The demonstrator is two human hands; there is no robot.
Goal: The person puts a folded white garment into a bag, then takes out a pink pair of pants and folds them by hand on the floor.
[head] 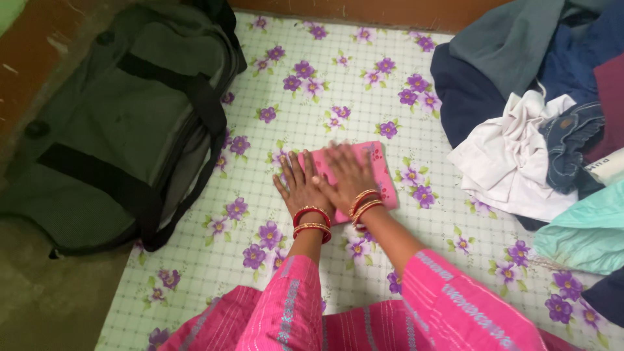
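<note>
Small pink folded cloth (pixel 364 170) lies folded flat on the floral sheet (pixel 312 58); left hand (pixel 300 185) and right hand (pixel 348 172) press it, palms flat, grasping nothing. Unfolded clothes pile (pixel 533 130) remains right of it.

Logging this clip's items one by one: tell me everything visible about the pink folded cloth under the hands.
The pink folded cloth is a small flat rectangle of soft fabric with faint darker specks. It lies on the floral sheet, left of the clothes pile. Both hands press flat on it: the left hand over its left edge, the right hand across its middle. Its right part shows uncovered.
</note>
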